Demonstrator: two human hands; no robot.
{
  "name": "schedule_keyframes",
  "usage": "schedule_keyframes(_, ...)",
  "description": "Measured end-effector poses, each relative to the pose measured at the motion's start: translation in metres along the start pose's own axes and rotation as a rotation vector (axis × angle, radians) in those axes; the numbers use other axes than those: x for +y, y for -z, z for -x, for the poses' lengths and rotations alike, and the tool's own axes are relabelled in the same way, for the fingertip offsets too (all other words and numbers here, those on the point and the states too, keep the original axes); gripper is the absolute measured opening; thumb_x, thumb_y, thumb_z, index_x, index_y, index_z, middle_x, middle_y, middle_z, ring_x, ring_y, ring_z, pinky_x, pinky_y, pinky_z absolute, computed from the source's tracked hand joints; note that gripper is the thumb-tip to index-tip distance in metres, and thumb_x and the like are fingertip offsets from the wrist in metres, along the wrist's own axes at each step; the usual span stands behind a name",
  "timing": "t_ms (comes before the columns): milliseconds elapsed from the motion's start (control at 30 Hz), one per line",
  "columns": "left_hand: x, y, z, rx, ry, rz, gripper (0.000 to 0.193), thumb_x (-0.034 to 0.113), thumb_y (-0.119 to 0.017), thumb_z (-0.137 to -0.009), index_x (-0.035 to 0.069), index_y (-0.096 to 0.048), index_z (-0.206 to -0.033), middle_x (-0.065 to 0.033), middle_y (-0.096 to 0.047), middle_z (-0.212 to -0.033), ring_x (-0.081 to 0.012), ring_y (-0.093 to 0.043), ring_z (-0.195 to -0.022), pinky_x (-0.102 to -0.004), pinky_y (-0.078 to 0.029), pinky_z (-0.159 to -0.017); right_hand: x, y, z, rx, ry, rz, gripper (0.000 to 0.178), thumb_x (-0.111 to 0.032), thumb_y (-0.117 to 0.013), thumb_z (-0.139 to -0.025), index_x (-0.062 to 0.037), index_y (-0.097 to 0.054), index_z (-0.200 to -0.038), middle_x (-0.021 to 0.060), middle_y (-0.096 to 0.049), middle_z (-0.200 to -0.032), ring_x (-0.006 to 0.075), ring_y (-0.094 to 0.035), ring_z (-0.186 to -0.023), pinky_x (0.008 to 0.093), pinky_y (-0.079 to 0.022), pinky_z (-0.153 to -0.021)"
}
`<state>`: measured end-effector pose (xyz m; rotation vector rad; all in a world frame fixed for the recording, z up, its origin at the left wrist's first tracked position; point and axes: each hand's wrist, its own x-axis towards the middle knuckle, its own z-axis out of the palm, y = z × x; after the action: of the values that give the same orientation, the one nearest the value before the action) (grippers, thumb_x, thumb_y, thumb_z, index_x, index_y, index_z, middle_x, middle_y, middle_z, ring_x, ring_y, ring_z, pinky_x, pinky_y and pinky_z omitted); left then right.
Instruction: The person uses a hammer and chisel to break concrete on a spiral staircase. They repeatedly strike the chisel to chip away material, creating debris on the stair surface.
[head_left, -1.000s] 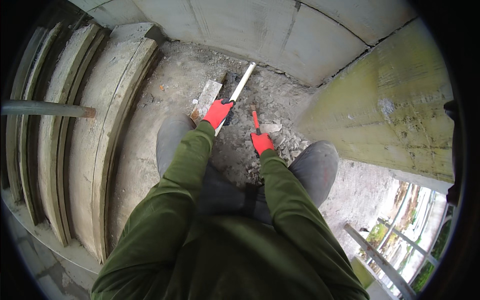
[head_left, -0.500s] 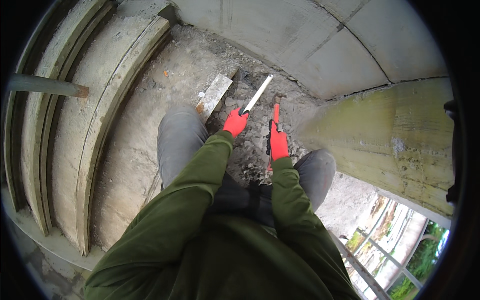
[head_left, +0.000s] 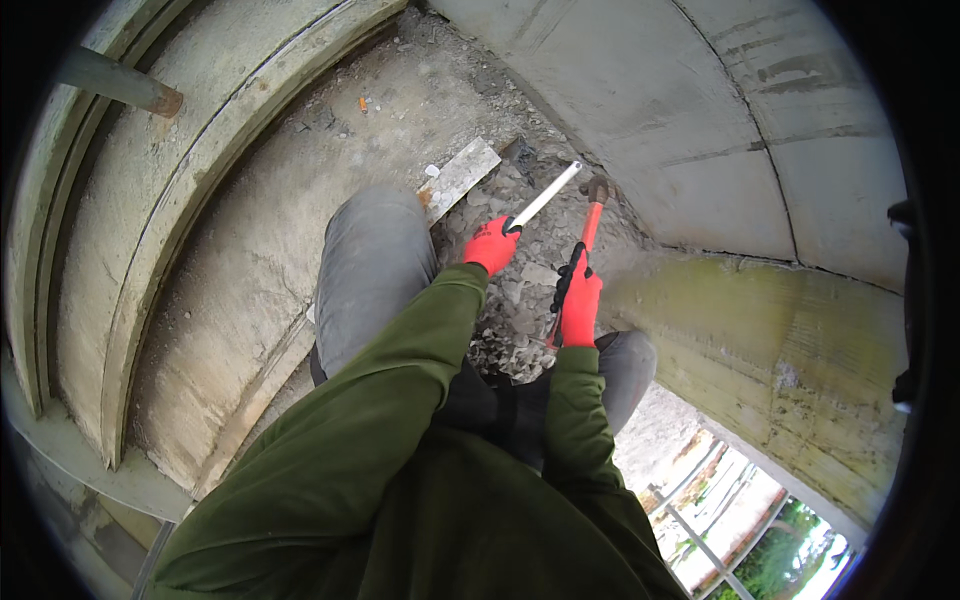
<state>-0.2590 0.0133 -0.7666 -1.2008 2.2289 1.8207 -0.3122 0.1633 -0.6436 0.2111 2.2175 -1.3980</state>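
Note:
My left hand (head_left: 492,245), in a red glove with black on the palm side, is closed round the lower end of a white pipe (head_left: 546,197). The pipe slants up and to the right, its open end showing near the wall's foot. To its right, my right hand (head_left: 578,300), gloved alike, grips the red handle of a hammer (head_left: 593,222). The dark hammer head is up beside the pipe's far end, apart from it. Below both hands lies broken grey rubble (head_left: 515,290). Part of the handle is hidden behind my right glove.
A dusty flat board (head_left: 460,178) lies left of the rubble. A grey panelled wall (head_left: 700,130) rises beyond, and a yellowish beam (head_left: 760,330) runs along the right. Curved ledges (head_left: 190,200) and a metal pipe (head_left: 120,80) stand at left. My bent knees flank the rubble.
The view has turned, shifting the surroundings. My right hand and the hammer look larger, seemingly raised closer to me. The left hand still holds the white pipe.

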Motion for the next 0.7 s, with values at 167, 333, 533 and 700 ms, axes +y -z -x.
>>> schedule_keyframes(167, 0.001, -0.003, 0.006, -0.016, 0.0, 0.005, 0.029, 0.03, -0.061, -0.094, 0.011, -0.065, -0.116, -0.0206, -0.069, -0.103, -0.0412, -0.065, -0.097, -0.0471, -0.051, -0.083, -0.016, 0.0, -0.002, 0.016, 0.066, 0.061, 0.053, -0.052, -0.052, -0.103, -0.0032, -0.06, -0.083, -0.0026, -0.045, -0.055, 0.0093, -0.042, -0.044, 0.0287, -0.035, -0.042)
schedule_keyframes(333, 0.005, -0.008, 0.01, -0.019, 0.006, -0.047, 0.029, 0.029, -0.059, -0.094, 0.01, -0.06, -0.116, -0.0221, -0.068, -0.099, -0.0428, -0.064, -0.095, -0.0505, -0.05, -0.082, -0.025, 0.008, -0.027, 0.106, 0.444, 0.256, 0.044, -0.041, -0.053, -0.104, 0.0005, -0.064, -0.094, 0.0019, -0.06, -0.069, 0.0131, -0.053, -0.059, 0.0312, -0.044, -0.056)
schedule_keyframes(533, 0.014, -0.012, 0.011, -0.012, -0.023, -0.105, 0.029, 0.033, -0.059, -0.094, 0.011, -0.058, -0.113, -0.0199, -0.068, -0.101, -0.0408, -0.065, -0.098, -0.0522, -0.051, -0.082, -0.008, 0.01, -0.068, 0.069, 0.362, 0.646, 0.043, -0.04, -0.055, -0.102, 0.0016, -0.063, -0.092, 0.0164, -0.062, -0.073, 0.0312, -0.057, -0.066, 0.0431, -0.044, -0.063)
schedule_keyframes(700, -0.001, -0.016, 0.013, 0.026, -0.042, -0.127, 0.029, 0.031, -0.059, -0.094, 0.01, -0.056, -0.115, -0.0208, -0.069, -0.098, -0.043, -0.065, -0.094, -0.0535, -0.051, -0.082, -0.035, 0.002, -0.053, -0.024, 0.245, 0.497, 0.043, -0.039, -0.055, -0.103, 0.0021, -0.061, -0.09, 0.0087, -0.056, -0.065, 0.0235, -0.055, -0.064, 0.0403, -0.043, -0.06)
